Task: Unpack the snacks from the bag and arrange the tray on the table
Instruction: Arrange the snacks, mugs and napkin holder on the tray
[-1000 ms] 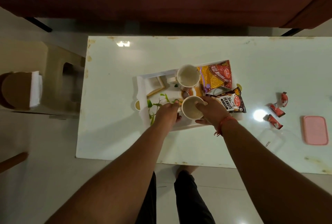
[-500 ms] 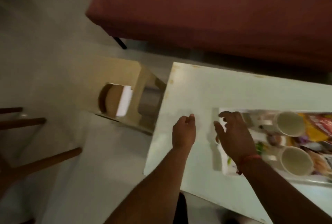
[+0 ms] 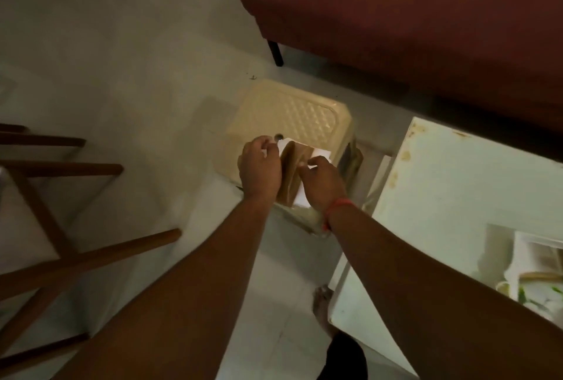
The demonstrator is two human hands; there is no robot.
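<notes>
Both hands grip a brown paper bag (image 3: 293, 166) on the bumpy plastic stool's (image 3: 300, 111) near edge; left hand (image 3: 259, 167) and right hand (image 3: 323, 183) pinch its white parts; its bottom is hidden.

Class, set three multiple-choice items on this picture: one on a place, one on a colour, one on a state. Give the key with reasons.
1. Where does the brown paper bag rest?
A. on the cream plastic stool
B. on the white table
C. on the floor

2. What colour is the band on the right wrist?
A. blue
B. red
C. green

3. What are the left hand and right hand doing?
A. hanging free
B. both at the bag
C. lifting the stool

Key: 1 A, the stool lies under it; 2 B, the wrist band is red; 3 B, fingers pinch its white top edges.
</notes>
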